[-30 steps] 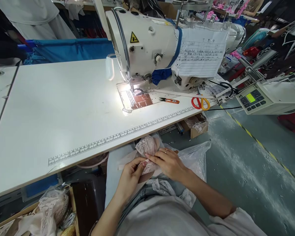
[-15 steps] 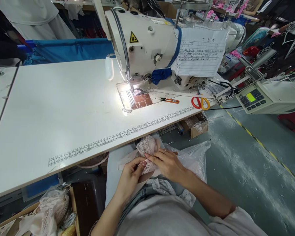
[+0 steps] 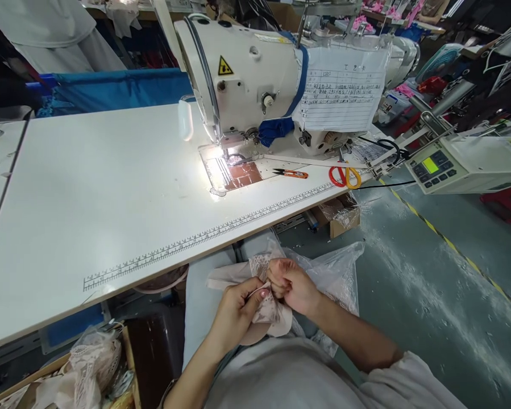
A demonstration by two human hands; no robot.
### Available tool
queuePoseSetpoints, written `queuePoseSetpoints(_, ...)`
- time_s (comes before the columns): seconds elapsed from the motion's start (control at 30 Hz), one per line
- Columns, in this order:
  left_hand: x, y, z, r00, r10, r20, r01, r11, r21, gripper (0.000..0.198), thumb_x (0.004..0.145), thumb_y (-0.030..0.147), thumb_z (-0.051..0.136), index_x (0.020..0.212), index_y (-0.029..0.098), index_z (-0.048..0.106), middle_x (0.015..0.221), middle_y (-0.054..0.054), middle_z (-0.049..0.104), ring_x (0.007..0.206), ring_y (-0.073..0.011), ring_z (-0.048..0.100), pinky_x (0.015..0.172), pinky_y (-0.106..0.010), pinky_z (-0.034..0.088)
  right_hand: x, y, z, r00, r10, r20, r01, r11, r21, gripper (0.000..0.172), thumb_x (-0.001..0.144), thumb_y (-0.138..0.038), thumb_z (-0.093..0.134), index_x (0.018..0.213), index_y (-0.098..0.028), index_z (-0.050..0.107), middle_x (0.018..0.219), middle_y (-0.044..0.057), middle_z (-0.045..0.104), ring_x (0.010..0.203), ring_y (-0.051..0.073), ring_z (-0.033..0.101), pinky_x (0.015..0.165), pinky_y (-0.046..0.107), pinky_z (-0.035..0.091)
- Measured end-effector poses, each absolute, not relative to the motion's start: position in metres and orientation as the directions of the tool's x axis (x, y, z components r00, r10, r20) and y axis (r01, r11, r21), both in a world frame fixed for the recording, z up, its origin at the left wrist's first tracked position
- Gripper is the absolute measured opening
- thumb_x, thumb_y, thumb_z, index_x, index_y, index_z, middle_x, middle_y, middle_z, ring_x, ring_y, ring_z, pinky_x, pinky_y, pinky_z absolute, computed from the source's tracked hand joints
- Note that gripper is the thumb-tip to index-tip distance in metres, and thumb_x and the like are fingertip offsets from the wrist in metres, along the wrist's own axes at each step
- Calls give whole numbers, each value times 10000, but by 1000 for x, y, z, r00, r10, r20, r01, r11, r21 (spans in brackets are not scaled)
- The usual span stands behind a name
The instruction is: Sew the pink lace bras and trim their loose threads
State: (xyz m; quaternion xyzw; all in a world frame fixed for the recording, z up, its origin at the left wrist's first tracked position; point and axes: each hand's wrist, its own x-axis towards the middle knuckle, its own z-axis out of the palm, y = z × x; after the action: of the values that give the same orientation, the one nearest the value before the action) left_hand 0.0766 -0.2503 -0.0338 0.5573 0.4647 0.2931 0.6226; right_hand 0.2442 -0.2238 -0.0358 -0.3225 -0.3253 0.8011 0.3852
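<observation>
A pale pink lace garment piece (image 3: 266,313) lies across my lap, its layers bunched between both hands. My left hand (image 3: 238,309) pinches an edge of it between thumb and fingers. Close beside it, my right hand (image 3: 293,284) is curled closed on the same lace, fingers folded toward the palm. The fabric part inside the right fingers is hidden. A paler flap of the cloth (image 3: 225,276) spreads out to the left, beyond my left hand.
A sewing machine (image 3: 246,74) stands on the white table (image 3: 110,187) ahead. Orange thread snips (image 3: 290,173) and red-and-yellow-handled scissors (image 3: 344,176) lie near its edge. A clear plastic bag (image 3: 340,267) is right of my lap; a box of lace pieces (image 3: 88,369) sits lower left.
My right hand has turned and curled its fingers in, where before they lay stretched over the lace. The lace has been shifted and refolded, with more hanging below my hands. The view has moved slightly.
</observation>
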Motion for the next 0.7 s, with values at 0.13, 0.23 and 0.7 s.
queuePoseSetpoints(0.13,80,-248,-36,412,868,-277,89,265,960,444,906,542,507,647,184,474,591,45,366,569,-114,324,528,-231,280,242,-218,-41,-512,778,-364,-518,-618,-592,655,766,-529,724,489,-193,234,407,-103,193,372,46,107,361,205,107)
queuePoseSetpoints(0.23,82,-247,-41,418,863,-283,48,290,956,464,900,571,521,648,185,461,603,46,360,578,-113,327,531,-232,278,241,-216,-46,-512,755,-410,-490,-649,-582,656,774,-539,695,474,-195,224,396,-98,192,366,52,107,346,197,115)
queuePoseSetpoints(0.7,68,-248,-35,352,887,-299,92,285,954,429,908,551,512,710,178,584,595,29,442,549,-127,387,539,-243,330,268,-205,-39,-534,845,23,287,207,-935,237,918,-420,631,965,-187,636,854,22,551,715,127,519,627,239,439)
